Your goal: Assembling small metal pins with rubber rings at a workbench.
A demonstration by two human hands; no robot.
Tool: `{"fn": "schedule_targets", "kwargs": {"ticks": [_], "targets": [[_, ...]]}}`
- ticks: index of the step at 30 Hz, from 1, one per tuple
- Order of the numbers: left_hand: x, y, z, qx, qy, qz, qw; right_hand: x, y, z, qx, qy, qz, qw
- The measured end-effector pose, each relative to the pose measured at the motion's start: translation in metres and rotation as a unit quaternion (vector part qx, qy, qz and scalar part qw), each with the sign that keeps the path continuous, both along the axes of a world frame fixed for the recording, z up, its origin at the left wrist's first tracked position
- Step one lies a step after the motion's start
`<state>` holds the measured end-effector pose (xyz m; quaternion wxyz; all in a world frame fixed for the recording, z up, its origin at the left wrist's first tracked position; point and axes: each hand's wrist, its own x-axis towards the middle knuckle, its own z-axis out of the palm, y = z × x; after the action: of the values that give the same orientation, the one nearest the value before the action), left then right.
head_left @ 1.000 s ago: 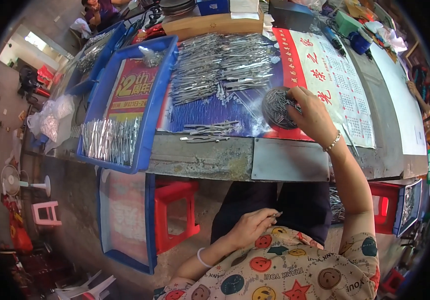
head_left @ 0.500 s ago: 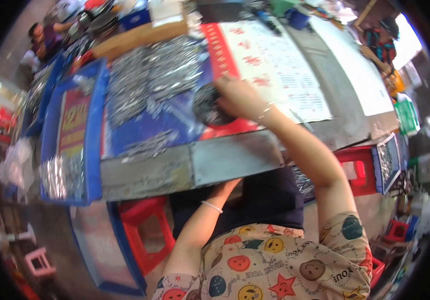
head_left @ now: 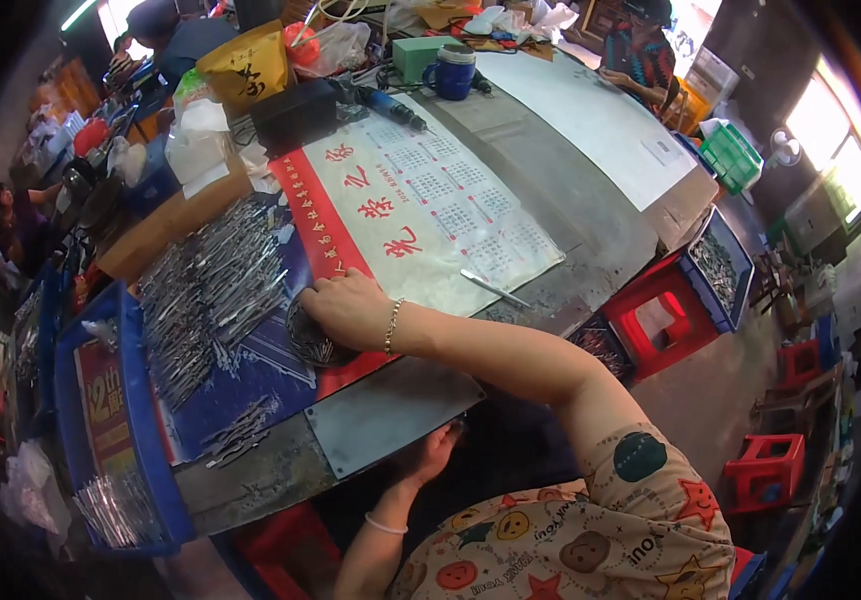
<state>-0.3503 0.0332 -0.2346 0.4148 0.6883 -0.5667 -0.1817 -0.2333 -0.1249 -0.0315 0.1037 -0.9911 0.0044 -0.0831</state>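
Note:
My right hand [head_left: 350, 312] is at the right rim of a round dark bowl [head_left: 302, 338] with small metal pieces in it. Its fingers are bent and closed at the rim, and whatever they pinch is hidden. Below the table's front edge, beside a grey metal plate [head_left: 390, 415], is my left hand [head_left: 428, 458]. Its fingers are curled near a small dark thing I cannot make out. Rows of thin metal strips [head_left: 215, 285] lie left of the bowl on a blue sheet, and a smaller bunch of strips [head_left: 240, 432] sits closer to me.
A blue tray [head_left: 145, 440] with strips stands at the left. Beyond the bowl lie a calendar sheet [head_left: 430, 190], a pen-like tool [head_left: 493, 288], a blue rotary tool [head_left: 390, 105] and a mug [head_left: 450, 75]. A red stool [head_left: 665, 310] bears a bin at right. People sit farther off.
My view has turned, so the table appears farther left and tilted. My left hand shows more beyond the plate's edge. The right hand remains at the bowl.

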Motion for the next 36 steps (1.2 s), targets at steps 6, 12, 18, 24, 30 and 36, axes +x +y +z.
{"fn": "schedule_targets", "kwargs": {"ticks": [6, 12, 18, 24, 30, 36], "targets": [[-0.022, 0.034, 0.082, 0.131, 0.463, 0.004, 0.877, -0.003, -0.004, 0.007, -0.013, 0.015, 0.021, 1.000], [-0.040, 0.083, 0.128, 0.186, 0.437, 0.014, 0.880, -0.004, -0.003, 0.005, 0.022, -0.010, 0.019, 1.000], [-0.051, 0.107, 0.156, 0.160, 0.496, 0.061, 0.851, -0.007, -0.005, 0.007, 0.080, -0.078, 0.005, 0.994], [-0.052, 0.113, 0.178, 0.121, 0.470, 0.075, 0.871, -0.015, -0.001, 0.020, 0.139, -0.063, 0.003, 0.988], [-0.046, 0.107, 0.202, 0.104, 0.437, 0.076, 0.890, -0.042, -0.017, 0.023, 0.289, -0.158, 0.043, 0.943], [-0.047, 0.105, 0.207, 0.039, 0.431, 0.069, 0.899, -0.126, -0.014, 0.054, 0.587, -0.022, -0.014, 0.809]]}}
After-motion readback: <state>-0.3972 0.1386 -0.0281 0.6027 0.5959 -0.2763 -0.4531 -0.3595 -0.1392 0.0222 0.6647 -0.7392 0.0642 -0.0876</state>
